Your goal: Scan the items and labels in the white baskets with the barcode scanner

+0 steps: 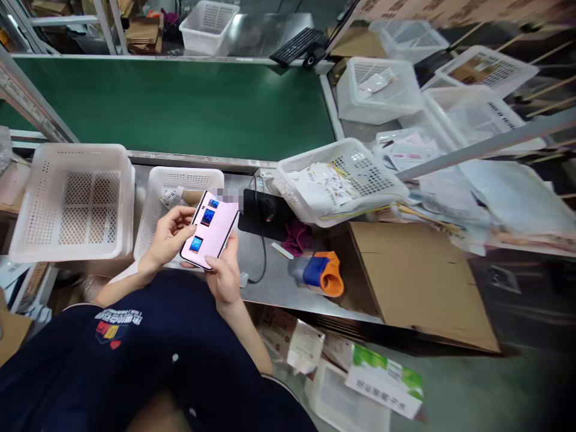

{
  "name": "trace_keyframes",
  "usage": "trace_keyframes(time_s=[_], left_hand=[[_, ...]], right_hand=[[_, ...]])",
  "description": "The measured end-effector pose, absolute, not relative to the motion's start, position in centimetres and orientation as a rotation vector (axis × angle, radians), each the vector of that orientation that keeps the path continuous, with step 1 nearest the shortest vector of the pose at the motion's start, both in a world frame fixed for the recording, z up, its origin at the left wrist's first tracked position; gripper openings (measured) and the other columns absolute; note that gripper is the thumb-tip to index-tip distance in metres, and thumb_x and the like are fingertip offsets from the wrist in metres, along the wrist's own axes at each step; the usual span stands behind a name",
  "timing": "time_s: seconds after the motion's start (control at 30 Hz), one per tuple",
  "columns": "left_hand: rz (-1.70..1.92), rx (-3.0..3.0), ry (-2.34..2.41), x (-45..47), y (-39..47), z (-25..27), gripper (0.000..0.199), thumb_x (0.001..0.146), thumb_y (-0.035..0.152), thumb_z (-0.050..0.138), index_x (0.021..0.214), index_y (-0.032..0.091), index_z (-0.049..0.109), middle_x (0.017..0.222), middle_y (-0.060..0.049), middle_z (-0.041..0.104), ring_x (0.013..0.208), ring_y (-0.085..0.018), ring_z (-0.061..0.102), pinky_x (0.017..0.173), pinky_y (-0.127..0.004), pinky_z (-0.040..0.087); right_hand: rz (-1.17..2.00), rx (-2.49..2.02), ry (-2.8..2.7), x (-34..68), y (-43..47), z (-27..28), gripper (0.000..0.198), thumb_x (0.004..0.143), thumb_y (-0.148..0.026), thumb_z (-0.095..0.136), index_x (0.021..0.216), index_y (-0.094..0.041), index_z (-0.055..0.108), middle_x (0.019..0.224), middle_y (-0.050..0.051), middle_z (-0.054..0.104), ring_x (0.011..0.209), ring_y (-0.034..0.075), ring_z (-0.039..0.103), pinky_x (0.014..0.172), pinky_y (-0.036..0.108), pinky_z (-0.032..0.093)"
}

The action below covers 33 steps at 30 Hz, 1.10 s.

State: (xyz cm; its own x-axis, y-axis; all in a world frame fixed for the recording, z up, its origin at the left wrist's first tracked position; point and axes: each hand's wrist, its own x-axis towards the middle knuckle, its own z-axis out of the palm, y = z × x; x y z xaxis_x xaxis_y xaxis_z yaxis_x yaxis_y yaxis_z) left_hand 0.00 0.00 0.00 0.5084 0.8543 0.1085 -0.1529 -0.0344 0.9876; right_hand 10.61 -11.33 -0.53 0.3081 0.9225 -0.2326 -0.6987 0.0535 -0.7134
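A smartphone with a lit pink screen is held in front of my body, tilted to the right. Several small blue pictures show on its screen, and a blurred patch covers its upper right end. My left hand grips its left side, with the thumb over the edge of the screen. Around the lower right edge, the fingers of my right hand are closed, and that thumb rests near the bottom of the screen. Behind the phone stands a white basket with packets and something brown inside.
A green conveyor belt runs beyond the metal bench. To the right are a tape dispenser, a purple cloth, a black pad, a tilted basket of labels and an open cardboard box. Stacked white baskets stand left.
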Motion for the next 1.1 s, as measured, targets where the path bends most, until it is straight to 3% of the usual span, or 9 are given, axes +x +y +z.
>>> trace_keyframes(time_s=[0.23, 0.43, 0.63, 0.77, 1.1], left_hand=[[0.917, 1.354, 0.677, 0.00, -0.07, 0.01, 0.034, 0.088, 0.036, 0.078, 0.114, 0.016, 0.070, 0.102, -0.008, 0.076, 0.090, -0.019, 0.071, 0.078, -0.027, 0.056], [0.902, 1.361, 0.712, 0.23, -0.22, -0.13, 0.052, 0.078, 0.046, 0.090, 0.112, 0.016, 0.065, 0.097, -0.005, 0.072, 0.083, -0.015, 0.066, 0.073, -0.023, 0.052], [0.908, 1.311, 0.705, 0.44, 0.07, -0.05, 0.058, 0.088, 0.070, 0.073, 0.107, 0.016, 0.065, 0.093, -0.006, 0.070, 0.078, -0.016, 0.063, 0.066, -0.024, 0.049], [0.845, 1.287, 0.785, 0.29, -0.02, -0.10, 0.058, 0.093, 0.073, 0.065, 0.109, 0.017, 0.066, 0.093, -0.006, 0.069, 0.065, -0.012, 0.054, 0.054, -0.022, 0.039], [0.849, 1.263, 0.804, 0.40, -0.26, -0.08, 0.059, 0.092, 0.074, 0.064, 0.108, 0.017, 0.067, 0.093, -0.007, 0.069, 0.067, -0.013, 0.055, 0.055, -0.022, 0.039]], right_hand=[[1.263, -0.848, -0.328, 10.60, -11.24, -0.56, 0.082, 0.072, -0.024, 0.079, 0.141, -0.034, 0.036, 0.138, 0.003, 0.068, 0.103, 0.024, 0.076, 0.068, 0.039, 0.072], [1.274, -0.855, -0.331, 10.53, -11.32, -0.88, 0.078, 0.072, -0.020, 0.076, 0.139, -0.035, 0.038, 0.142, 0.001, 0.064, 0.117, 0.027, 0.073, 0.083, 0.049, 0.072], [1.273, -0.850, -0.359, 10.76, -11.50, -1.08, 0.086, 0.073, -0.022, 0.080, 0.143, -0.035, 0.032, 0.144, 0.005, 0.064, 0.125, 0.031, 0.070, 0.087, 0.052, 0.071], [1.302, -0.830, -0.497, 10.91, -11.70, -1.11, 0.093, 0.076, -0.022, 0.086, 0.144, -0.037, 0.024, 0.143, 0.007, 0.063, 0.120, 0.029, 0.072, 0.085, 0.051, 0.071], [1.349, -0.874, -0.473, 11.11, -11.78, -1.01, 0.091, 0.078, -0.026, 0.087, 0.143, -0.038, 0.025, 0.150, 0.008, 0.057, 0.125, 0.029, 0.069, 0.086, 0.051, 0.071]])
